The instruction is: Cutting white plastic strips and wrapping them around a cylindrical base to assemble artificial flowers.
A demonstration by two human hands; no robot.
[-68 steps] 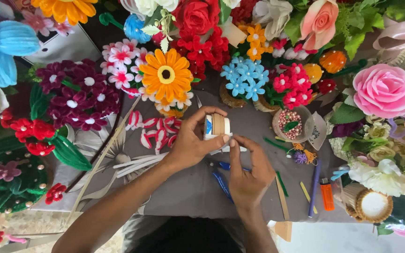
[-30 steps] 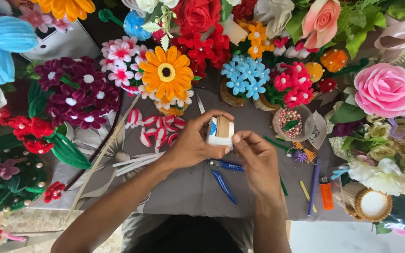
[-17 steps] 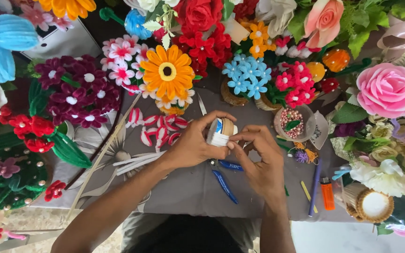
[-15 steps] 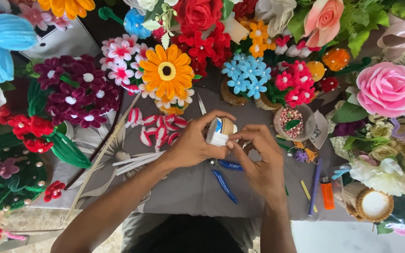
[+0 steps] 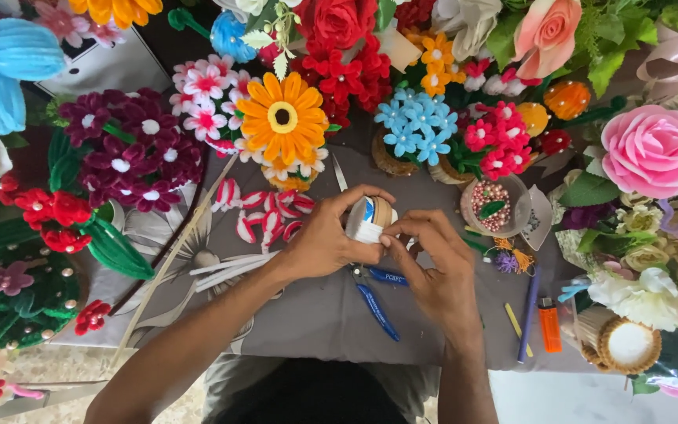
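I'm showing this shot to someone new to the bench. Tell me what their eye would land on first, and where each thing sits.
At the centre, the left hand and the right hand meet on a small white roll held above the grey table. Right behind them stands a big orange flower, with a large pink rose at the right edge and a fluffy blue flower in the upper left corner. Blue-handled pliers lie under the hands.

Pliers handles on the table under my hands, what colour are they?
Blue: the pliers lie below both hands, clearest in the head view.
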